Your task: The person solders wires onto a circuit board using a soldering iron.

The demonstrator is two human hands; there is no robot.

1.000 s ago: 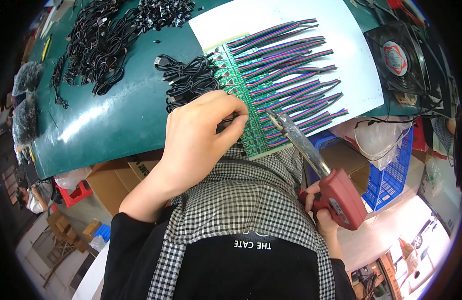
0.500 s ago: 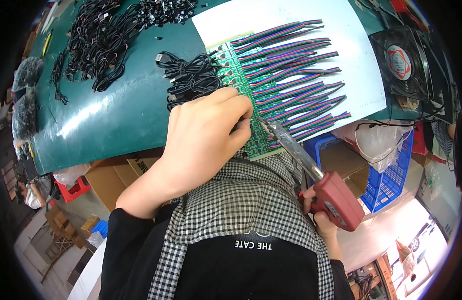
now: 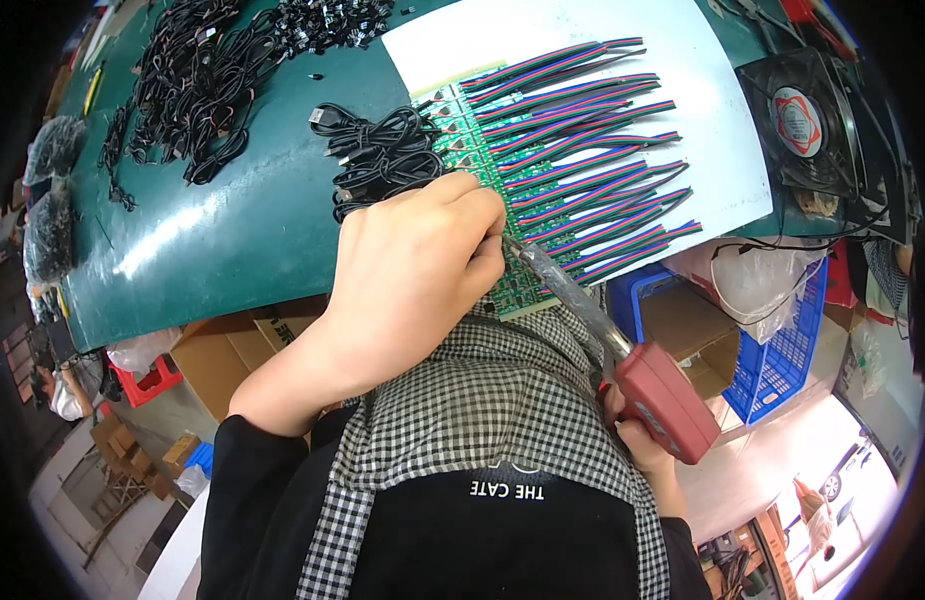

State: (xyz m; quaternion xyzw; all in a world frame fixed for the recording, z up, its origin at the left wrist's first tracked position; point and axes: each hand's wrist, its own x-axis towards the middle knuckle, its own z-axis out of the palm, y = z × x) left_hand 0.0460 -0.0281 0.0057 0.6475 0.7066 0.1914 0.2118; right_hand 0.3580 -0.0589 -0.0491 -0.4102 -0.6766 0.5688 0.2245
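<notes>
Two hands: both busy here, wrists well apart, working either side of one small spot.
Left hand (image 3: 412, 270): arched over the board's left part, thumb and forefinger bent toward each other; whatever sits between them is hidden, so I cannot tell if they grip anything.
Right hand (image 3: 637, 435): wrapped around the red handle of the soldering iron (image 3: 672, 400), low and to the right.
Iron tip (image 3: 524, 252): angled up and left, right beside the left fingertips — touching the board or just above it, I cannot tell.
Green circuit board panel (image 3: 527, 290): there at the near edge of the bench (image 3: 202, 265), partly on the white sheet (image 3: 707, 120), multicoloured wires (image 3: 582, 125) fanning off to the right.
Black cables (image 3: 377, 150): coiled along the panel's left side, some partly behind the left hand.
Step in hand: looks like soldering a lead to the panel, judging by how closely tip and fingers meet.
Next move calls for: a steady left hand and a light, exact touch of the tip, I'd say — then a clean lift, clear of fingertips and neighbouring wires.
</notes>
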